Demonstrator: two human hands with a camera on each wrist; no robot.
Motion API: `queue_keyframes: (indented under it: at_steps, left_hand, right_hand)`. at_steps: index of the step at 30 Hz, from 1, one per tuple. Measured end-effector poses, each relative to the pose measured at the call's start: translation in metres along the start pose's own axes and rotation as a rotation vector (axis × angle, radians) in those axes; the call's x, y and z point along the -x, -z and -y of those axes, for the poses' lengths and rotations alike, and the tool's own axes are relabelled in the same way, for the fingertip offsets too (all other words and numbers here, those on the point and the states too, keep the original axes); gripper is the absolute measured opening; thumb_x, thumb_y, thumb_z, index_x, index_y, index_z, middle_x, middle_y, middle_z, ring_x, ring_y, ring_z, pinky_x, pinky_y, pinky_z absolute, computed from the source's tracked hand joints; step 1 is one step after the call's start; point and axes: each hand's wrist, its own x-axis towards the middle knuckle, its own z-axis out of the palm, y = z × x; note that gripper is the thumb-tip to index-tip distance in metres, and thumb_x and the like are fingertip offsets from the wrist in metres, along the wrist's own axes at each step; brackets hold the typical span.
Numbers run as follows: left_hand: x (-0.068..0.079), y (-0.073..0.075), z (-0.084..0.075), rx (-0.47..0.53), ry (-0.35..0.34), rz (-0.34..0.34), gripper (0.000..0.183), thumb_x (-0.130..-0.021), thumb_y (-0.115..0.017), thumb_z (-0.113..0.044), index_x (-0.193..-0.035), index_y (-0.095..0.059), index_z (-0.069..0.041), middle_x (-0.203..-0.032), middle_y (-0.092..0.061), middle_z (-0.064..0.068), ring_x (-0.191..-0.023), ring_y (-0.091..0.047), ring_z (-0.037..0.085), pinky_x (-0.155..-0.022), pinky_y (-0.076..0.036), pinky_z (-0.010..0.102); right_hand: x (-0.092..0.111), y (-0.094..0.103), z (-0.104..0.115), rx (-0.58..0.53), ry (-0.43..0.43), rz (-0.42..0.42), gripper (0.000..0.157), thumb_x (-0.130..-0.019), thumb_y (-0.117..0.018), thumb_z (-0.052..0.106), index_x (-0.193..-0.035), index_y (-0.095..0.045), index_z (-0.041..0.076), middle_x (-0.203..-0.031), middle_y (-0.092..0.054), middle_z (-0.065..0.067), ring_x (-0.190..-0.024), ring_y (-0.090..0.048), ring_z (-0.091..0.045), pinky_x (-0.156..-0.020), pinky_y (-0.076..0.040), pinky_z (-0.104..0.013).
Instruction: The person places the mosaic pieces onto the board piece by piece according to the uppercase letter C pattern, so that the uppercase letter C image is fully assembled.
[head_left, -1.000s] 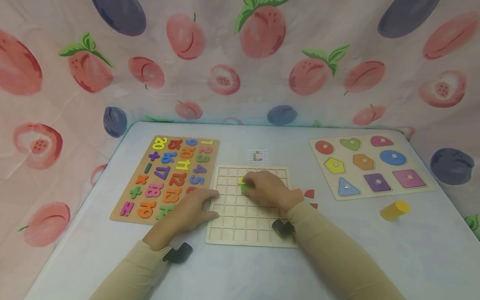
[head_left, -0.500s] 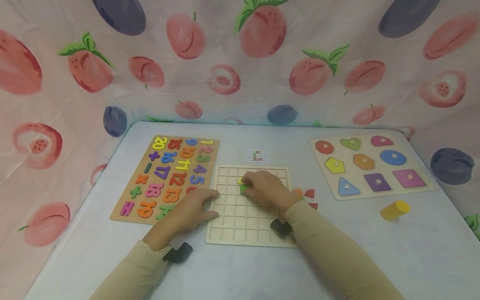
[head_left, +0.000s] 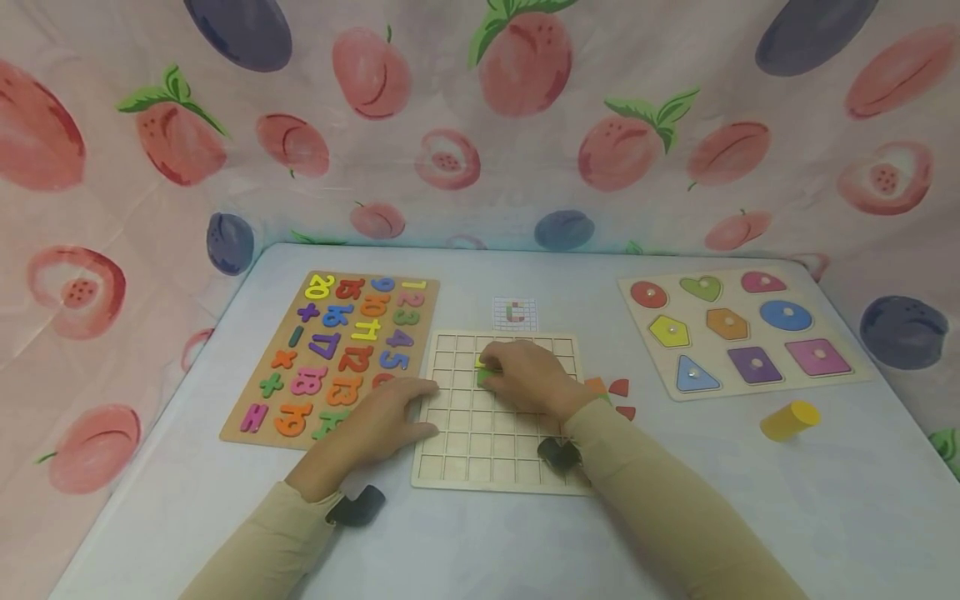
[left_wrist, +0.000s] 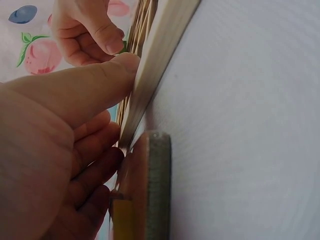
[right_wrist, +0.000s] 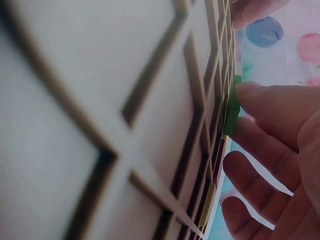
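right hand pinching green tile, long edge along grid board, left hand spread at board's side

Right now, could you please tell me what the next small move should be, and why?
Probably ease the green piece into a cell of the wooden board: the right hand pinches it, it seems to stick up, and the left hand touches the board's edge.

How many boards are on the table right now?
3: the grid board in the middle, under the right hand; the number board to its left, partly covered by the left hand; the shape board at far right. No other shows, though the arms hide some tabletop.
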Motion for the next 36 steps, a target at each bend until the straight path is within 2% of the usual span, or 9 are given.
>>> queue_keyframes:
  at_steps: [28, 36]
  left_hand:
    - [-0.0009, 0.0021, -0.0003, 0.01, 0.003, 0.008, 0.057, -0.085, -0.082, -0.022, -0.137, -0.06, -0.009, -0.14, -0.058, 0.007, -0.134, -0.048, 0.028, -0.112, -0.038, 0.047]
    - [-0.0005, 0.0006, 0.0013, 0.008, -0.001, 0.008, 0.057, -0.085, -0.082, -0.022, -0.137, -0.061, -0.009, -0.139, -0.058, 0.007, -0.133, -0.049, 0.028, -0.111, -0.039, 0.046]
  right_hand:
    - [-0.0028, 0.0013, 0.0018, 0.037, -0.015, -0.003, 0.029, -0.094, -0.068, 0.024, -0.121, -0.068, 0.012, -0.116, -0.071, -0.003, -0.109, -0.063, -0.022, -0.097, -0.05, -0.039]
    - [-0.0025, 0.0003, 0.0032, 0.01, 0.019, -0.002, 0.028, -0.094, -0.067, 0.021, -0.12, -0.068, 0.01, -0.114, -0.071, -0.003, -0.108, -0.064, -0.022, -0.096, -0.05, -0.039]
